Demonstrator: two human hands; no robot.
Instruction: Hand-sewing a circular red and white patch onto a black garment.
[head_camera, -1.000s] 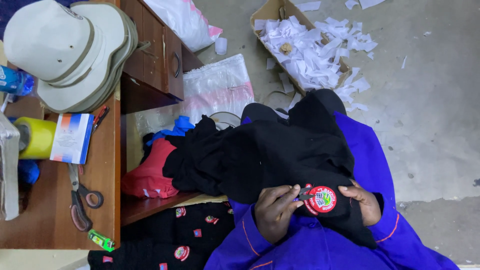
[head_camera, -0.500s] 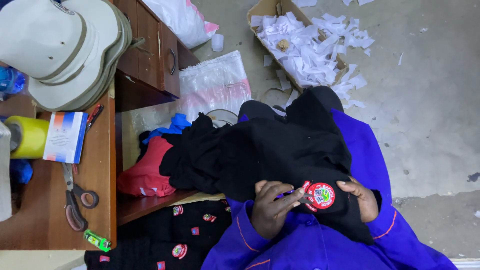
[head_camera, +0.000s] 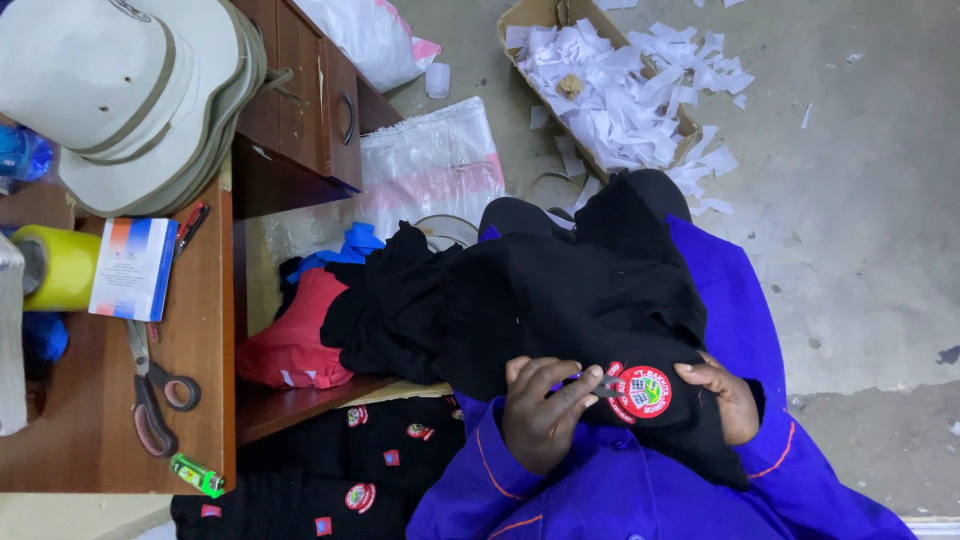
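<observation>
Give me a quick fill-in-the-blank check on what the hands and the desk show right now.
1. Both hands, left hand and right hand, press on a round ____ badge on the black garment.
2. The scissors lie on the wooden ____.
3. The cardboard box on the floor holds scraps of ____ paper.

Missing words: red; desk; white

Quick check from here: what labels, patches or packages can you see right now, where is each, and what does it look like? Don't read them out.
Round patch: on the black garment between both hands; red rim, white and green centre.
Small box: on the desk by the yellow tape roll; flat, white, blue and orange.
Smaller patches: on black garments below the desk; red and white.
Cardboard box: on the floor; holds white paper scraps.
</observation>
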